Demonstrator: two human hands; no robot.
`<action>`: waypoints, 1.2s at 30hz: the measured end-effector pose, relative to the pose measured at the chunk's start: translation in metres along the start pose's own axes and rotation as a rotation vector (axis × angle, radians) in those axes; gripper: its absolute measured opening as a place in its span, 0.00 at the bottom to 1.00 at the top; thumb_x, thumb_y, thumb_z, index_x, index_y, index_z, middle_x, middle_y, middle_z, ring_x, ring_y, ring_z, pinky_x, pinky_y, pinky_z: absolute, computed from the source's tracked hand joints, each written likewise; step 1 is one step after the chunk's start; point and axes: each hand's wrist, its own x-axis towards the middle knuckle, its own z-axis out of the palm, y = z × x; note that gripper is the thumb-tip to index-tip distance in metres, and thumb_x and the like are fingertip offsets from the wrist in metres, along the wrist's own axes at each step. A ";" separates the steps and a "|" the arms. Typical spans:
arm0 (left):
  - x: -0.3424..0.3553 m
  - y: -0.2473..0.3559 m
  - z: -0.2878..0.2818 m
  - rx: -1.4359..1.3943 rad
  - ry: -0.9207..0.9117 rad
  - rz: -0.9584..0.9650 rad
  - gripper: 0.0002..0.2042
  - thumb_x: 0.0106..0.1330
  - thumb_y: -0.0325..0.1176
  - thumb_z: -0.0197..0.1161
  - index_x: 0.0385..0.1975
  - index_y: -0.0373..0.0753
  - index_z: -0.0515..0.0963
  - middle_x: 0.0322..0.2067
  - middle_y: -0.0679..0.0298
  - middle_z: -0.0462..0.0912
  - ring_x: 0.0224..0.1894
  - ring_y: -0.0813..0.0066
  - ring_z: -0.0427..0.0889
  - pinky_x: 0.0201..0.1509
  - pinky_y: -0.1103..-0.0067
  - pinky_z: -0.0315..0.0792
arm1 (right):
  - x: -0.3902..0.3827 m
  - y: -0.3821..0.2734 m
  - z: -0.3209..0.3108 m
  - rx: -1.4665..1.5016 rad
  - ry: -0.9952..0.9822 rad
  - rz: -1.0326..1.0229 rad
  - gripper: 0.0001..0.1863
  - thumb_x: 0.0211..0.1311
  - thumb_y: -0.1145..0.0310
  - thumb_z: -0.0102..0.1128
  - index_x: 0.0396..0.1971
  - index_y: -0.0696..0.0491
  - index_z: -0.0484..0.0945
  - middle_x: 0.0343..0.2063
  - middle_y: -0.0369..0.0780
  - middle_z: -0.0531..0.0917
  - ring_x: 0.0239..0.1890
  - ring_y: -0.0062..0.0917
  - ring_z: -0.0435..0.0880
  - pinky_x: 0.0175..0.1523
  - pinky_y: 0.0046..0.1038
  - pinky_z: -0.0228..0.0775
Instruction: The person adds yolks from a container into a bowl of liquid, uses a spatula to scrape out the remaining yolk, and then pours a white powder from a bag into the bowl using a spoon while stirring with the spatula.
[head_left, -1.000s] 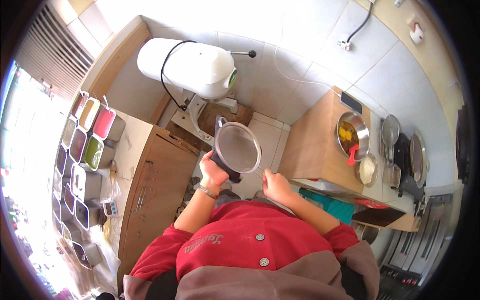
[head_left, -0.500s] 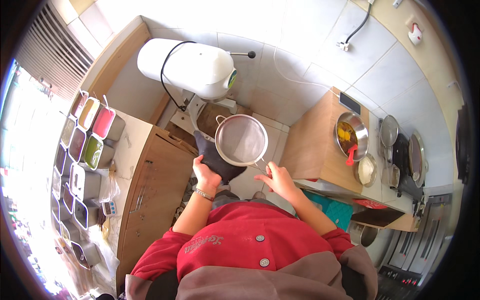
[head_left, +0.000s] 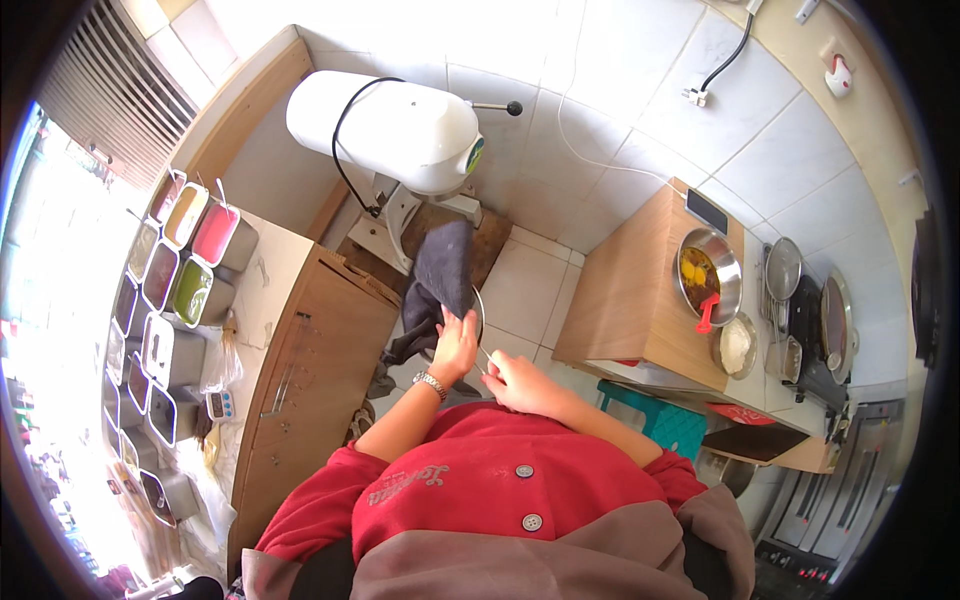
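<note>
My left hand (head_left: 456, 346) is closed on a dark grey cloth (head_left: 440, 268), pressing it over a round mesh strainer. The cloth covers most of the strainer (head_left: 481, 316); only part of its metal rim and its thin handle show. My right hand (head_left: 517, 383) grips that handle, close in front of my body. Both hands are in the middle of the view, above the floor and short of the white stand mixer (head_left: 385, 130).
On the right wooden cabinet stand a metal bowl (head_left: 735, 285) with egg yolks and a red utensil, a bowl of white powder (head_left: 735, 345) and a phone (head_left: 706, 211). Several metal containers (head_left: 225, 235) with coloured fillings line the left counter. A teal stool (head_left: 665, 420) is below right.
The strainer has turned from facing up to mostly hidden behind the cloth. My left hand has moved right with the cloth, and my right hand has come left and closer to my body.
</note>
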 end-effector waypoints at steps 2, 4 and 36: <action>-0.011 0.032 -0.028 0.144 -0.258 -0.063 0.18 0.64 0.34 0.39 0.50 0.31 0.62 0.45 0.41 0.69 0.55 0.45 0.63 0.57 0.58 0.58 | -0.002 -0.010 -0.005 0.022 -0.037 0.088 0.10 0.59 0.68 0.51 0.28 0.58 0.66 0.10 0.41 0.75 0.09 0.24 0.73 0.15 0.25 0.63; -0.014 0.036 -0.038 0.064 -0.339 -0.074 0.17 0.64 0.33 0.39 0.50 0.31 0.63 0.43 0.42 0.70 0.52 0.47 0.65 0.55 0.61 0.61 | 0.000 -0.011 -0.006 0.039 -0.066 0.164 0.10 0.59 0.67 0.51 0.27 0.59 0.66 0.10 0.41 0.74 0.08 0.24 0.73 0.14 0.25 0.63; -0.062 0.002 -0.099 -2.394 0.137 -0.293 0.25 0.67 0.47 0.39 0.57 0.36 0.59 0.59 0.56 0.60 0.62 0.56 0.56 0.65 0.59 0.47 | 0.005 -0.035 -0.037 0.300 0.145 0.012 0.19 0.58 0.66 0.57 0.49 0.55 0.69 0.06 0.26 0.62 0.07 0.10 0.58 0.15 0.14 0.51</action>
